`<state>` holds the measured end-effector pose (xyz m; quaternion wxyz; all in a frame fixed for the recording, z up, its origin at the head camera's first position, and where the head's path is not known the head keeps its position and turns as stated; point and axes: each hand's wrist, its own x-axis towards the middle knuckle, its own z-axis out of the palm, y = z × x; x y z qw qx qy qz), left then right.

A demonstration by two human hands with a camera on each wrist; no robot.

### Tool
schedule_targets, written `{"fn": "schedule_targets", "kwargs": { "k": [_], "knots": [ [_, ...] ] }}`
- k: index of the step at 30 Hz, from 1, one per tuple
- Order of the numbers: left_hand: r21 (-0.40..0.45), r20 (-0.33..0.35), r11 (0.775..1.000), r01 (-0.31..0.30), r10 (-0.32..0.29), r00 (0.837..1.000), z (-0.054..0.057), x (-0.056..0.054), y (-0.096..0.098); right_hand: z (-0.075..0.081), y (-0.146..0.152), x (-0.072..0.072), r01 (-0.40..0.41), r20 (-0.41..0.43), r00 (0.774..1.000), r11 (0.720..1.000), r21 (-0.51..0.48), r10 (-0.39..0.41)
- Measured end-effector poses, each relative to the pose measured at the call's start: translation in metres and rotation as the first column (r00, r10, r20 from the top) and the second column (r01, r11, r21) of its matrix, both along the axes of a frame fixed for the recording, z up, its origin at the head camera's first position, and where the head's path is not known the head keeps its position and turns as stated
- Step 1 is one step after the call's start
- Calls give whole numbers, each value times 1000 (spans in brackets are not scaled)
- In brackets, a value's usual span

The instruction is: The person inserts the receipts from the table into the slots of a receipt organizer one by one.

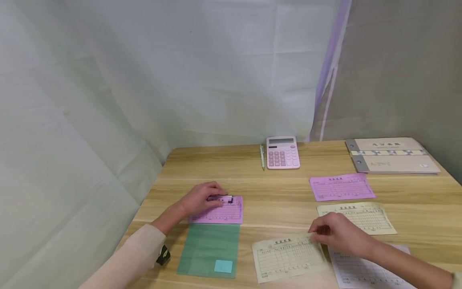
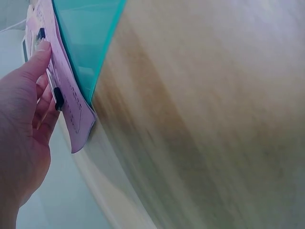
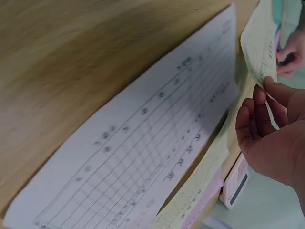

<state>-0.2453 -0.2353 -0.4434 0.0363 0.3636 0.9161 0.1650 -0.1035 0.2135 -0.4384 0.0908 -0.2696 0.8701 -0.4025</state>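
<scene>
At a wooden table (image 1: 274, 208), our right hand (image 1: 341, 235) pinches a pale yellow form (image 1: 286, 257) by its upper right corner, thumb against fingers; the form sits between a partly covered white form (image 1: 364, 269) and a teal clipboard (image 1: 207, 247) that bears a light blue note (image 1: 223, 266). Across the clipboard's upper part lies a pink form (image 1: 225, 212), and there our left hand (image 1: 202, 198) grips the metal clip (image 1: 227, 196) between thumb and fingers. Beyond our right hand, we see a second yellow form (image 1: 371, 218), then a second pink form (image 1: 341, 187), both flat. Farther back, we find a pen (image 1: 262, 157) beside a pink calculator (image 1: 283, 152) and, at right, a banded binder (image 1: 397, 163), all before hanging pale sheeting (image 1: 216, 80).
</scene>
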Motion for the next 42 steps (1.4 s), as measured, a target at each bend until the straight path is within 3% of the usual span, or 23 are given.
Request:
{"fn": "schedule_targets", "kwargs": {
  "k": [9,13,18,27,42],
  "knots": [
    [-15,14,1000,-18,18,1000,1,1,1,14,-18,-9,96,172,983,984,-154,-69],
    [-10,12,1000,-23,23,1000,1,2,1,19,-28,-15,178,227,964,971,-157,-140],
    [-15,12,1000,-24,24,1000,1,2,1,15,-38,-23,267,271,936,956,-125,-226],
    [-21,23,999,-26,27,999,2,2,1,3,-50,-32,312,253,925,948,-70,-285],
    [-51,22,999,-12,13,1000,9,4,2,10,-50,-36,343,250,912,939,-23,-327]
  ]
}}
